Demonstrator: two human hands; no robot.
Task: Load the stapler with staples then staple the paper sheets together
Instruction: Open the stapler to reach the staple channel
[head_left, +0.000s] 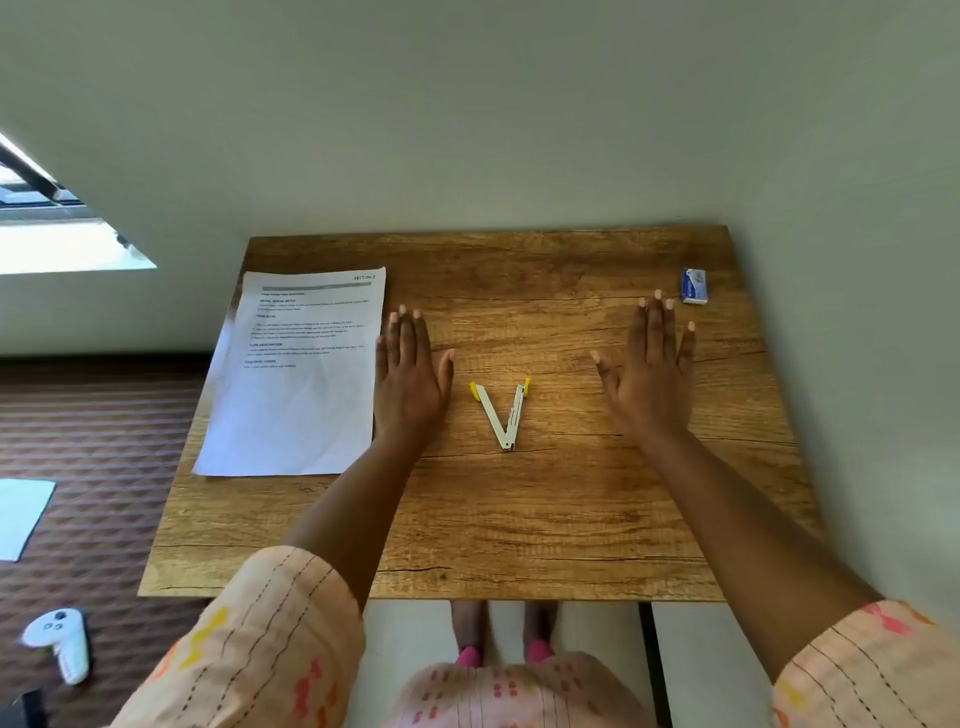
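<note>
Both flat hands, left hand and right hand, empty; fetch small blue staple box upper right before touching splayed white yellow-tipped stapler

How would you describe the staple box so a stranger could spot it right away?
Start at the wooden table and go to its far right corner, just beyond the right hand. The staple box is the small blue and white carton there, lying alone, far from the open stapler and paper.
</note>
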